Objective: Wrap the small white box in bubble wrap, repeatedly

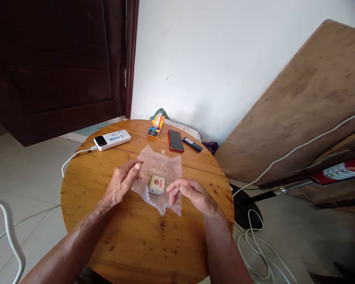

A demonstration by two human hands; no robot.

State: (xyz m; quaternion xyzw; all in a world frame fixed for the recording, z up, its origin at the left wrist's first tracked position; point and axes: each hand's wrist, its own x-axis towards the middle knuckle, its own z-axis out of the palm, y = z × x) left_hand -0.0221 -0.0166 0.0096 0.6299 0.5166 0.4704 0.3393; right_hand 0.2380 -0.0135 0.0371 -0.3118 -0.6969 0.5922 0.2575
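One box (pixel 157 184), contents hidden, lies on bubble wrap (pixel 170 167) nr R hand (pixel 195 195).

I'm seeing a white wall (pixel 207 59) rising beyond the right grip (pixel 193 194), a dark door (pixel 62 59) standing leftward of it, a round table (pixel 142 244) spreading beneath.
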